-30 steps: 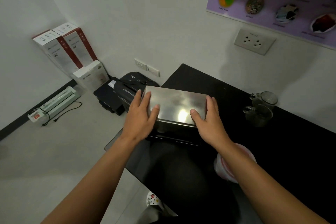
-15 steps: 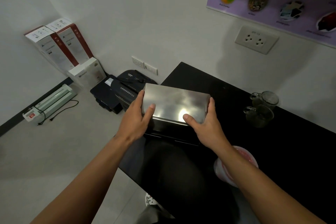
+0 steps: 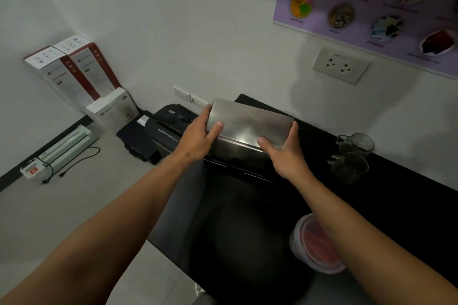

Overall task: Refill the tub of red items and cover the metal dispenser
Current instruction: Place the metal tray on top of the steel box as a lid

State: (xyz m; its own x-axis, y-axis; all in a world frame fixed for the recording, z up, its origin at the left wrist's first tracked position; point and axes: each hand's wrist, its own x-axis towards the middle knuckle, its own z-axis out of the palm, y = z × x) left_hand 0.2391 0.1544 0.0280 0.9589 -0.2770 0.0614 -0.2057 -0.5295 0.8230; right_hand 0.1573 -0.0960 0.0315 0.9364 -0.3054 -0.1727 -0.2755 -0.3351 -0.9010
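We hold the metal lid (image 3: 249,122), a brushed steel rectangle with rounded corners, tilted above the metal dispenser (image 3: 238,156), whose dark front shows just beneath it on the black counter (image 3: 247,230). Our left hand (image 3: 199,137) is clamped on the lid's left end, thumb lying on the top face; our right hand (image 3: 285,153) grips the right end the same way. Nearer to us than the dispenser, and to its right, stands the tub (image 3: 313,242), a round translucent plastic container holding red items, partly hidden under our right forearm. Right of the dispenser sit two clear glass mugs (image 3: 354,156) with handles. Left of the dispenser, on the pale floor, a black shredder (image 3: 171,126) stands with a white carton (image 3: 112,110) behind it, printed with a word that looks like "imptui"; the taller red-and-white boxes (image 3: 71,69) carry writing too small to read. Above the dispenser on the wall hang a double socket (image 3: 340,64) and a purple poster (image 3: 371,2) of captioned round pictures, the captions blurred.
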